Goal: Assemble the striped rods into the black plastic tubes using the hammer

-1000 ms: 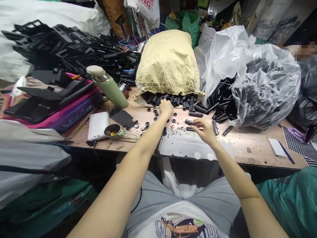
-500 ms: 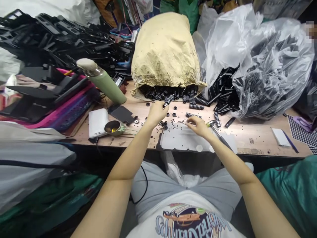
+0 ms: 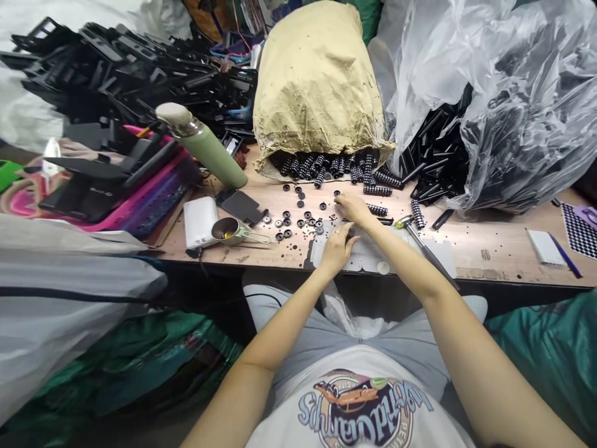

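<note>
My left hand (image 3: 336,249) is over the grey mat (image 3: 368,261), its fingers closed round a small dark piece that is mostly hidden. Just behind it, my right hand (image 3: 353,208) reaches over the bench with its fingertips pinched at a small black disc (image 3: 336,193). More black discs (image 3: 286,222) and tiny bits lie scattered left of my hands. Black-and-white ridged rollers (image 3: 319,171) spill from the open mouth of the cream sack (image 3: 321,87). A hammer (image 3: 420,242) lies right of my right forearm.
On the left stand a green bottle (image 3: 214,155), a white box (image 3: 200,223), a metal cup (image 3: 228,230) and a pink basket (image 3: 163,180). A clear plastic bag (image 3: 527,118) of black parts sits at right.
My left hand has come back from the sack's mouth to the mat. My right hand has moved forward and left to the discs. The view has shifted slightly.
</note>
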A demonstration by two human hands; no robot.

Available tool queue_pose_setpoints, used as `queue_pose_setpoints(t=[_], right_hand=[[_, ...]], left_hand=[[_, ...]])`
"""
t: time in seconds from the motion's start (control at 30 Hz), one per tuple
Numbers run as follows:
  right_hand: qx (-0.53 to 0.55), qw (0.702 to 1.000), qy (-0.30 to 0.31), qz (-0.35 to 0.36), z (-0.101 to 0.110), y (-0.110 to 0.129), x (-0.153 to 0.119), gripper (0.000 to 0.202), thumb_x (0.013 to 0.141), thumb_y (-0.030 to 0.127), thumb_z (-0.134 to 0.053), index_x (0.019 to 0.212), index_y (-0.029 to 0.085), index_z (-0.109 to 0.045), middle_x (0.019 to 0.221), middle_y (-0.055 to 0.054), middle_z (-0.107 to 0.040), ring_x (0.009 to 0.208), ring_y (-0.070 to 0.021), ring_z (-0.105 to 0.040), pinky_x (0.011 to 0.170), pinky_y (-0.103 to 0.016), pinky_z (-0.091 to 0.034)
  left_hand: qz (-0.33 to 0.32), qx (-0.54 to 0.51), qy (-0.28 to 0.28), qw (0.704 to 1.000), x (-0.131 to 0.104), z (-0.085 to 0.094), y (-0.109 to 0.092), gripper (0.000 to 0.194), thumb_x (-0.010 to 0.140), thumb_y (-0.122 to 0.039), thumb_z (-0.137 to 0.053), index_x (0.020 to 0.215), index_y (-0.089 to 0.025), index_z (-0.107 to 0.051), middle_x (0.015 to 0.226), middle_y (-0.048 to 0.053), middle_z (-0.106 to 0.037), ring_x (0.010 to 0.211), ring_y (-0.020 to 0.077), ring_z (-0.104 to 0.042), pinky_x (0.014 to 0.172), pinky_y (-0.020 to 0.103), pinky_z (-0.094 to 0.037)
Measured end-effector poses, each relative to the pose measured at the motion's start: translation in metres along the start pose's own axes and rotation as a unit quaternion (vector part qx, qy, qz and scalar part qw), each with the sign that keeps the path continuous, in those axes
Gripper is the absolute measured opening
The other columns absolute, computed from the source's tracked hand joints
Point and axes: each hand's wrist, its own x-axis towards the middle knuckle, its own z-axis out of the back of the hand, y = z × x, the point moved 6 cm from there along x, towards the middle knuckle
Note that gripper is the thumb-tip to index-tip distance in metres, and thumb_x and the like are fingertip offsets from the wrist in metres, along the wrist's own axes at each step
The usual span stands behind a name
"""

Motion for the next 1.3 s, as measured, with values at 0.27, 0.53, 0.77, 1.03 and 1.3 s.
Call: queue_pose_setpoints(t=[0.27,0.53,0.77,1.03,1.3], right_hand=[[0.344,0.918,-0.176,-0.090,0.039,-0.017,-0.095,0.020,0.071,0.021,-0.069,0.091,0.017,-0.068,0.093,-0.005,-0.069,0.082,-0.0167,-0.066,0.077,-0.031,-0.057],[0.410,0.885,-0.201,-0.094,0.039,-0.002,-0.120,0.021,0.070,0.030,-0.070,0.086,0.017,-0.068,0.090,-0.005,-0.069,0.081,-0.0168,-0.067,0.075,-0.031,-0.060],[0.382,0.897,-0.209,-0.082,0.037,0.004,-0.123,0.016,0.072,0.026,-0.066,0.086,0.018,-0.068,0.090,-0.005,-0.071,0.082,-0.0178,-0.068,0.079,-0.033,-0.059],[0.243,0.954,-0.138,0.106,0.033,0.045,-0.101,0.023,0.083,0.023,-0.053,0.101,0.025,-0.068,0.111,-0.003,-0.069,0.106,-0.0189,-0.064,0.096,-0.036,-0.051],[0.048,0.993,-0.079,-0.068,0.010,0.001,0.022,0.025,0.085,0.006,-0.047,0.103,0.009,-0.063,0.119,-0.021,-0.062,0.117,-0.0288,-0.053,0.102,-0.048,-0.037]], left_hand=[[0.151,-0.168,-0.017,0.974,-0.007,0.003,0.008,0.028,0.094,-0.036,-0.043,0.109,-0.019,-0.059,0.084,0.003,-0.066,0.069,0.0140,-0.062,0.069,0.026,-0.051],[0.059,-0.106,-0.020,0.992,-0.014,0.013,-0.019,0.030,0.092,-0.029,-0.047,0.112,-0.015,-0.065,0.108,0.011,-0.067,0.104,0.0214,-0.061,0.095,0.035,-0.047],[0.057,-0.084,-0.007,0.995,-0.022,0.019,-0.020,0.031,0.092,-0.032,-0.047,0.113,-0.017,-0.065,0.100,0.010,-0.068,0.098,0.0212,-0.063,0.090,0.034,-0.049],[0.122,-0.171,-0.058,0.976,-0.024,0.032,0.016,0.040,0.093,-0.043,-0.043,0.124,-0.020,-0.056,0.098,0.008,-0.067,0.082,0.0169,-0.065,0.072,0.029,-0.054],[0.187,-0.297,-0.112,0.930,-0.025,0.039,0.038,0.031,0.086,-0.048,-0.054,0.093,-0.018,-0.057,0.075,0.000,-0.058,0.043,0.0052,-0.045,0.038,0.018,-0.037]])
